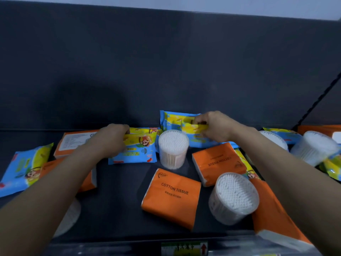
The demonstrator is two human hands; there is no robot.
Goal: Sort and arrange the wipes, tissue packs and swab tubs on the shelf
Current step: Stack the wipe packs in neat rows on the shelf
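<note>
The fingers (124,127) of the left hand (110,140) curl over the top edge of a blue-and-yellow soft plastic wipes pack (137,150) lying just left of the clear round tub of white cotton swabs (173,149). This tub stands upright mid-shelf. The right hand (215,127) pinches a second blue-and-yellow wipes pack (174,120), which is raised on edge just behind and right of that tub. Both packs touch or nearly touch the tub, so dragging either one sideways would likely tip it, since it looks tall and light. The wrappers look slick, and held by one edge a pack may sag or slip free. In front and to the right of the upright tub, a tilted clear swab tub (234,197) leans on a flat orange tissue pack (275,215). The right forearm passes close above this tub, and a brush could send it rolling off the front lip of the dark shelf (120,204).
</note>
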